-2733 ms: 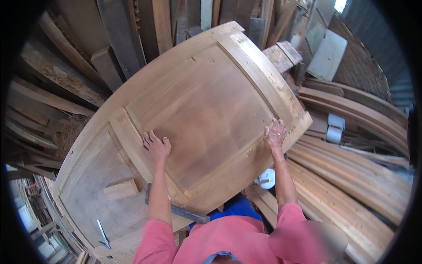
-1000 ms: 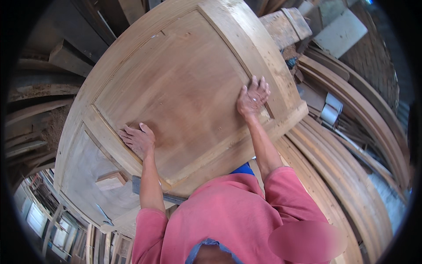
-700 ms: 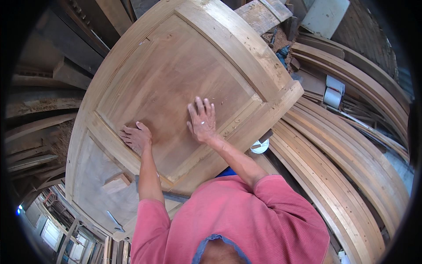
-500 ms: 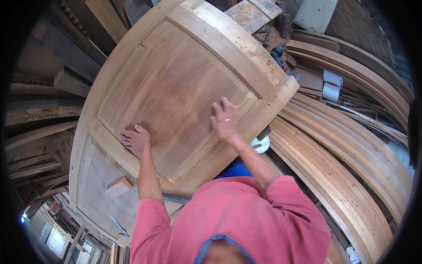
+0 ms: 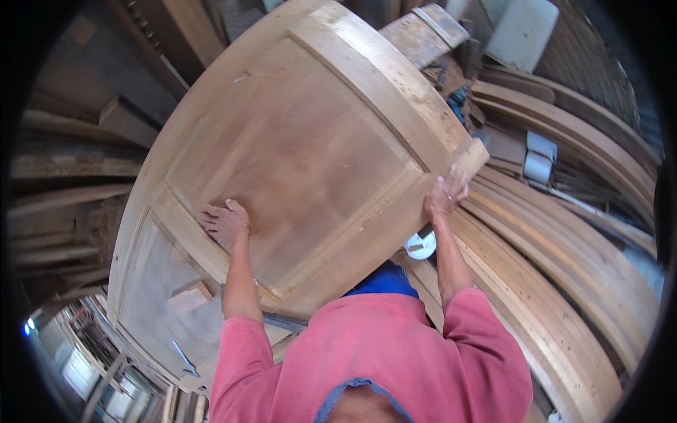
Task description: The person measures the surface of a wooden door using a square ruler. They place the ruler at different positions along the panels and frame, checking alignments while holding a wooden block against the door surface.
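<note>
A large wooden panelled door point(image 5: 303, 134) lies across in front of me, its inset panel smooth and reddish brown. My left hand point(image 5: 229, 223) rests flat on it with fingers spread, beside the rail between two panels. At the door's right edge, close to the near right corner, my right hand point(image 5: 446, 197) grips the frame, fingers over the top; its underside is hidden. A small wood block point(image 5: 189, 297) sits on the lower left panel. Nearer the left end lies a thin metal tool point(image 5: 186, 358), too small to name exactly.
Long stacked boards point(image 5: 536, 282) run along my right side. A white round container point(image 5: 421, 246) stands below the door's edge. Behind the far right corner are a teal power tool point(image 5: 457, 102) and a plank point(image 5: 423, 35). More timber point(image 5: 70, 166) crowds the left.
My right hand has moved right, off the panel's surface to the door's outer edge, and closed there. My left hand stays on the panel. The view has shifted slightly.
</note>
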Motion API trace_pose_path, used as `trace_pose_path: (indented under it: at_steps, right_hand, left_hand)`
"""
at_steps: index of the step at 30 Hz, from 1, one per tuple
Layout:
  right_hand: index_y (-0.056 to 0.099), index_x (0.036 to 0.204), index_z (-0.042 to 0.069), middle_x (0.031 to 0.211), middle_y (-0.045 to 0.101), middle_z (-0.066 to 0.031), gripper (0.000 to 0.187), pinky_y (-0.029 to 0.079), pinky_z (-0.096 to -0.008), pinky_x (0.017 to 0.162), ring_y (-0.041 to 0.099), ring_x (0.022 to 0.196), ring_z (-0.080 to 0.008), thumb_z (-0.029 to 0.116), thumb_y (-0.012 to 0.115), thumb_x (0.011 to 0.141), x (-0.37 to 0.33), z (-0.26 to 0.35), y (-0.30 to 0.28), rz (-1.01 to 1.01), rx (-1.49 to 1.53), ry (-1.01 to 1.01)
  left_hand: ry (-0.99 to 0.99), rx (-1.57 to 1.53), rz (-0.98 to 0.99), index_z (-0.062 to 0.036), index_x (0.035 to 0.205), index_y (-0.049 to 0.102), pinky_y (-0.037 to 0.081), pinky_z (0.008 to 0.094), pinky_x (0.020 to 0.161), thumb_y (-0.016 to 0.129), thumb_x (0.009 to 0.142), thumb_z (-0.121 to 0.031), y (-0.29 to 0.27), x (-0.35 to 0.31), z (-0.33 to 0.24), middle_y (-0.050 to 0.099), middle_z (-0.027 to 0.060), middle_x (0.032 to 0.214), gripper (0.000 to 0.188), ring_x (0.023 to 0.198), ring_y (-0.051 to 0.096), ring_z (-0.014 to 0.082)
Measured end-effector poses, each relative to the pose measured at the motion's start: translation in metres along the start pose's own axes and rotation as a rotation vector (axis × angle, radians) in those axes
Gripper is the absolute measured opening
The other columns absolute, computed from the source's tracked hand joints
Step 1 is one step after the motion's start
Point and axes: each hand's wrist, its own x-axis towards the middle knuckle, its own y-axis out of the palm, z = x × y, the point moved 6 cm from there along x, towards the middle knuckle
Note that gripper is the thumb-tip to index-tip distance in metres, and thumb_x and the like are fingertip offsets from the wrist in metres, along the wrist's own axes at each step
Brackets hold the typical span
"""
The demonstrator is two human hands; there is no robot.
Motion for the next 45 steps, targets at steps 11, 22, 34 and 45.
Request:
trace_pose_path:
  at_steps: [11,22,34,45]
  right_hand:
    - [0.035,0.158,0.035,0.162,0.029,-0.0193,0.060,0.036,-0.0554,0.113,0.028,0.142,-0.0434,0.039,0.057,0.102,0.019,-0.031,0.038,0.000,-0.111,0.095]
    - [0.039,0.154,0.008,0.151,0.042,-0.0309,0.070,0.038,-0.0616,0.111,0.042,0.135,-0.0554,0.048,0.053,0.098,-0.048,0.064,0.007,0.361,-0.186,-0.271]
    - [0.068,0.110,0.007,0.088,0.072,-0.0224,0.035,0.055,-0.0554,0.071,0.071,0.081,-0.0414,0.035,0.051,0.101,-0.207,0.229,-0.059,0.759,-0.153,-1.008]
    - [0.039,0.156,0.026,0.114,0.065,-0.0234,0.074,0.053,-0.0474,0.085,0.066,0.107,-0.0361,0.048,0.069,0.092,-0.495,0.344,-0.094,1.243,-0.089,-1.772]
  left_hand:
    - [0.044,-0.155,-0.052,0.0090,0.143,0.044,0.025,0.0656,0.116,0.058,0.091,-0.048,-0.035,0.000,-0.009,0.036,0.0413,0.151,0.079,0.143,0.032,0.0572]
    - [0.005,-1.127,0.397,-0.0003,0.140,0.055,0.031,0.0494,0.119,0.065,0.091,-0.045,-0.049,-0.017,0.094,0.048,0.0281,0.148,0.067,0.143,0.040,0.0375]
    - [-0.821,-0.439,0.341,-0.0107,0.164,0.020,0.028,0.0602,0.119,0.063,0.084,-0.074,0.020,-0.025,0.372,0.034,0.0285,0.159,0.111,0.149,0.031,0.0458]
    - [-0.791,-0.232,0.370,-0.0130,0.164,0.011,0.032,0.0627,0.111,0.071,0.078,-0.067,0.002,-0.015,0.348,0.035,0.0338,0.149,0.118,0.139,0.036,0.0504]
